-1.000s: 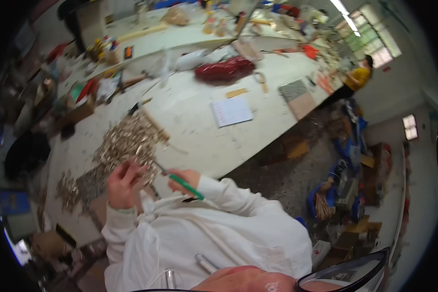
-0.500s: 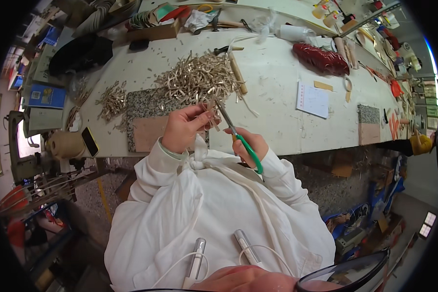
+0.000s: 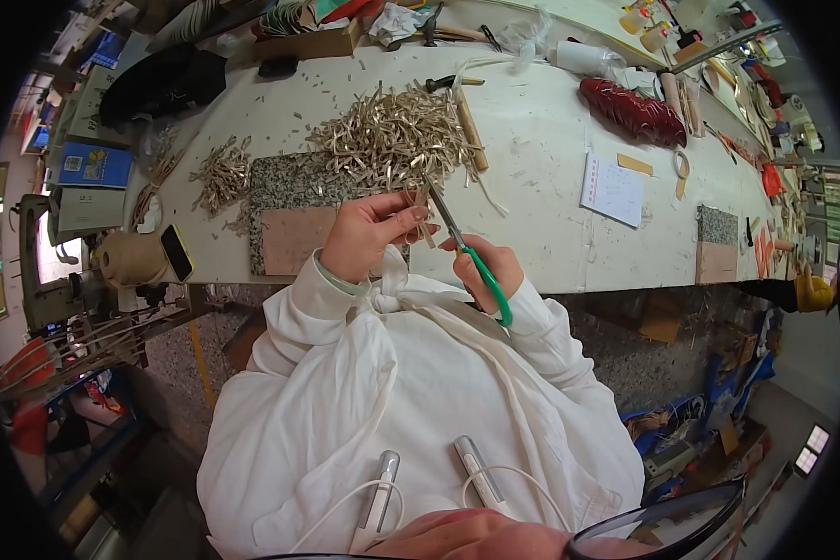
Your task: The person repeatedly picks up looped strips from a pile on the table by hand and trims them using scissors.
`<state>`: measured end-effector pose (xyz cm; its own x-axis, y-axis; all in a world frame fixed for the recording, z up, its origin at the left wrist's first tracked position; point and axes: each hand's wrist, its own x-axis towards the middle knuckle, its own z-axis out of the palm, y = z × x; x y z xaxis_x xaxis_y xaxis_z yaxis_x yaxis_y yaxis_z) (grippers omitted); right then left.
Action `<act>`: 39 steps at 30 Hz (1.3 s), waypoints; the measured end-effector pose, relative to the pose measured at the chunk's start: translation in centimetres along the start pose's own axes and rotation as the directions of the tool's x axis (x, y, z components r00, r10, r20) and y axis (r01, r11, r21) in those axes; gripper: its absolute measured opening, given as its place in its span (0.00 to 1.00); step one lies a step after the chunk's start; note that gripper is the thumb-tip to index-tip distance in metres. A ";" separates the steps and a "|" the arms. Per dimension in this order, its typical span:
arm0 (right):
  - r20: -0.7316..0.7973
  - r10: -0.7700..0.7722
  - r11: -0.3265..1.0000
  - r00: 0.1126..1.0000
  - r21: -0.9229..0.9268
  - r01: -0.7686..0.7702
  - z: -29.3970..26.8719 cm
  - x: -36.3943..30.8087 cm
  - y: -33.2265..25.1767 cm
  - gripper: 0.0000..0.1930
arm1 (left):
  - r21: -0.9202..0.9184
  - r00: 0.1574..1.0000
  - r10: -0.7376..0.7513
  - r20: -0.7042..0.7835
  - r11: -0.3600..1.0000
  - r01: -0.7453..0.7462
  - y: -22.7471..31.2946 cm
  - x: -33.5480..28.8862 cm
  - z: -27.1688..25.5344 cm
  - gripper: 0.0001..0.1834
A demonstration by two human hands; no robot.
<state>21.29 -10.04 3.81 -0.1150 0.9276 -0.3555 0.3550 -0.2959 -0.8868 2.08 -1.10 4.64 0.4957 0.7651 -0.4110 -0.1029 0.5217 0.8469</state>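
Between the thumb and fingers of my left hand [image 3: 369, 233] is a narrow, pale metallic strip [image 3: 424, 222], part of it hidden by the fingertips. My right hand [image 3: 488, 274] grips green-handled scissors [image 3: 487, 285], their blades pointing up and away toward the strip. Whether the blades touch it is too small to tell. Just beyond both hands lies a large heap of short shiny beige strips [image 3: 383, 135]. A smaller bunch of similar strips [image 3: 222, 175] sits to its left. Under the heap's near edge is a speckled stone slab [image 3: 285, 182] with a pinkish board [image 3: 294, 243] on its near part.
A wooden stick [image 3: 472, 135] and a black-handled tool [image 3: 453, 83] lie by the heap. To the right are a paper sheet [image 3: 612, 189], a dark red wrapped bundle [image 3: 632, 112] and another slab [image 3: 717, 229]. A phone [image 3: 175, 252] leans by a beige roll [image 3: 129, 259] at left.
The whole view has shifted slightly, so the bench sits a little to the right and lower. My hands keep nearly the same pose, with the strip and scissors still held.
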 end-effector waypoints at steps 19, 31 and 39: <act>0.024 -0.077 0.987 0.997 -0.140 0.080 0.1 0.6 -0.1 0.23 | -0.509 0.992 0.045 -0.121 0.855 -0.101 -0.8 1.4 -0.5 0.10; 0.001 0.012 1.000 1.000 0.000 -0.012 0.4 1.3 0.5 0.19 | -0.491 0.987 0.080 -0.137 0.860 -0.138 -1.0 2.0 -0.5 0.10; -0.116 0.121 0.960 0.986 0.265 -0.086 0.5 1.9 1.7 0.29 | -0.425 0.948 0.032 -0.316 0.889 -0.171 -5.4 8.8 -10.6 0.08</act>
<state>21.27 -8.91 1.45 0.0373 0.9054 -0.4230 0.1052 -0.4245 -0.8993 -2.10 6.78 -7.16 0.1946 0.8614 -0.4692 -0.5426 0.4930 0.6801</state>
